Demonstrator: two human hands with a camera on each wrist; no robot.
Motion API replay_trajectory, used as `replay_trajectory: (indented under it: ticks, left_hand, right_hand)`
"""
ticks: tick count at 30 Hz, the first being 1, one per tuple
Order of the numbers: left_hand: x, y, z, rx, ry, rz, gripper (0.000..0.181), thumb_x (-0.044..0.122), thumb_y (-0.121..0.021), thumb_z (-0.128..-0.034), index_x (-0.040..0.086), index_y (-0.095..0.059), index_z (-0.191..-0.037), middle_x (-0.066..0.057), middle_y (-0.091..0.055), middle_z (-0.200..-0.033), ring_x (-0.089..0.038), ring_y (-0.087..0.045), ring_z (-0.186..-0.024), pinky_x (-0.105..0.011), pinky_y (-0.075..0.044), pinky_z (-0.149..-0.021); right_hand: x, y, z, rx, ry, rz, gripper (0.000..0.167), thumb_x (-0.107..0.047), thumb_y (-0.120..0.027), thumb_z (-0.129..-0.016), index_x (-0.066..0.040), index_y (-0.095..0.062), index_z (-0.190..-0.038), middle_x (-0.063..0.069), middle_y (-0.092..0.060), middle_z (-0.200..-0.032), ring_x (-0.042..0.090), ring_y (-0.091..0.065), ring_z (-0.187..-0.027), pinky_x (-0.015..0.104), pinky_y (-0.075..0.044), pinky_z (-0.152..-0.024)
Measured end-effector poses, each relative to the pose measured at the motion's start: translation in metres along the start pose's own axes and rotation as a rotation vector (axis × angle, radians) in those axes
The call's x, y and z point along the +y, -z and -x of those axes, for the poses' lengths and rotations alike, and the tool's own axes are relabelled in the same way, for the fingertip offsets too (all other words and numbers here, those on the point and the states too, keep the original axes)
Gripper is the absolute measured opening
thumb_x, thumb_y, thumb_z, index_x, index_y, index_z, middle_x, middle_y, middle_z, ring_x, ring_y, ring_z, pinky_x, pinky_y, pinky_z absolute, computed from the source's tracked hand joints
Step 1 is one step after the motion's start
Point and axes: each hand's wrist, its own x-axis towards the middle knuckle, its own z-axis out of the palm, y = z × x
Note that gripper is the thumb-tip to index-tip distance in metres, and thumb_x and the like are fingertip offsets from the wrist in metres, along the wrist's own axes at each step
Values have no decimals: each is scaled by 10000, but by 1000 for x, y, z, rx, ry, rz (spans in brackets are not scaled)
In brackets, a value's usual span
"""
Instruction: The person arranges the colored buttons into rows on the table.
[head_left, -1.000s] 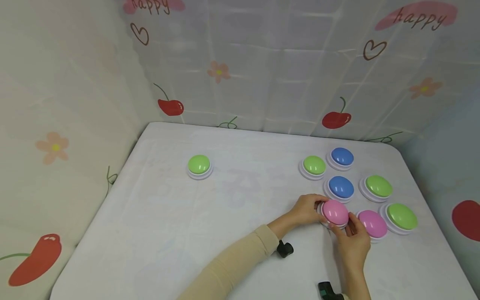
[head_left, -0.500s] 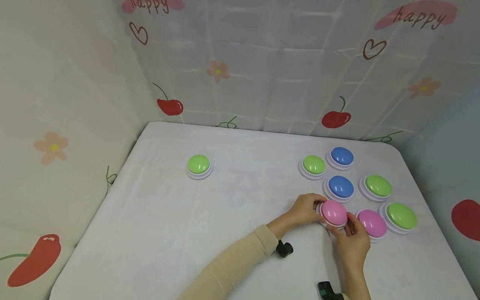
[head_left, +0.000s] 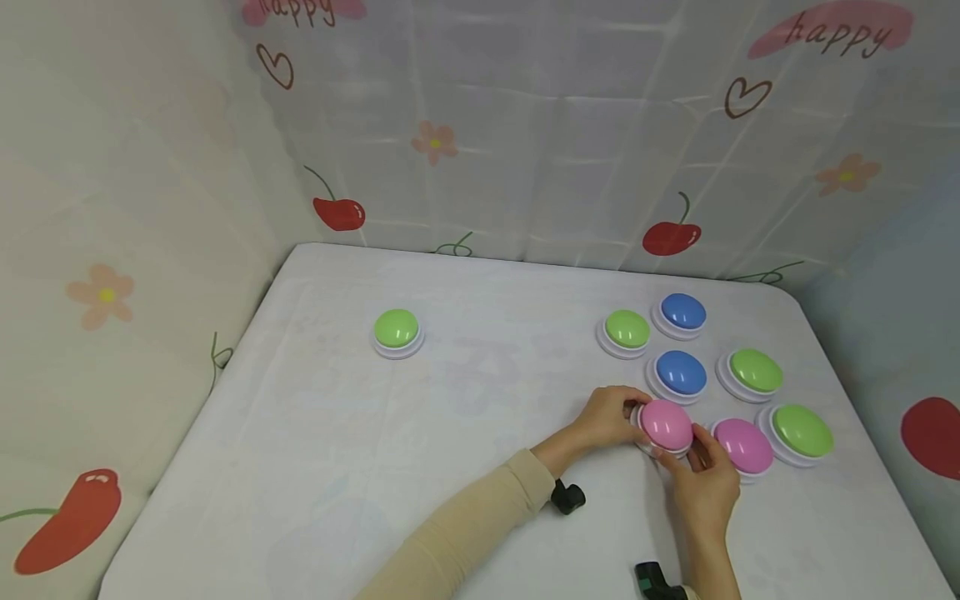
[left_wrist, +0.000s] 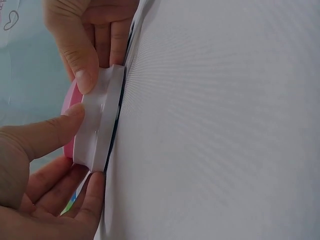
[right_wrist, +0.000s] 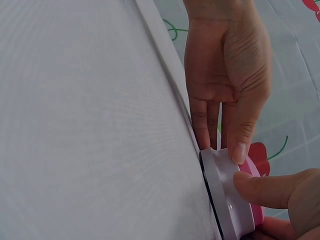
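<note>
A pink dome button (head_left: 667, 424) on a white base is held between both hands near the table's right front. My left hand (head_left: 609, 417) grips its left side, and my right hand (head_left: 703, 483) grips its right side. In the left wrist view, both thumbs lie against the white base (left_wrist: 96, 120), with the other fingers curled round its far side. The right wrist view shows the base (right_wrist: 227, 195) at the tabletop, between the right hand (right_wrist: 227, 75) and the left hand (right_wrist: 300, 200). Whether it touches the table I cannot tell.
A second pink button (head_left: 743, 445) sits just right of the held one. Behind and to the right stand blue buttons (head_left: 681, 372) (head_left: 683, 311) and green ones (head_left: 627, 329) (head_left: 757, 370) (head_left: 803, 430). Another green button (head_left: 396, 328) stands alone at the back left of the white table (head_left: 337, 433).
Both hands and the held pink button have shifted very slightly to the left. The grip looks the same, and the other buttons stay in place.
</note>
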Motion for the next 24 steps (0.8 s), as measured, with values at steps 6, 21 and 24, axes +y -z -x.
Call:
replay_trajectory:
  ticks: [6,21,24]
  left_hand:
    - [1,3,1,1,13,14,535,161,-898,-676,137,-703,-1174,54,-722,-1096,11,-529,-853,-51,-390,-729]
    - [12,27,13,50,28,38,525,141,-897,-676,123,-704,-1164,27,-709,-1101,10,-592,-906,-42,-463,-744]
    - [15,42,18,86,34,84,524,120,-892,-682,110,-700,-1169,11,-704,-1121,-15,-610,-935,-64,-490,-764]
  right_hand:
    - [-1,0,0,3,4,-14,655,-41,-767,-820,-1,-487,-1411,259,-524,-1399,398,-514,-1287,157,-398,-957]
    - [-16,0,3,-25,83,-71,623,-46,-789,-801,-58,-551,-1376,161,-562,-1386,307,-509,-1317,95,-430,-966]
    - [-28,-2,1,-48,141,-117,620,-36,-801,-784,-58,-569,-1359,142,-573,-1364,295,-511,-1312,121,-441,-960]
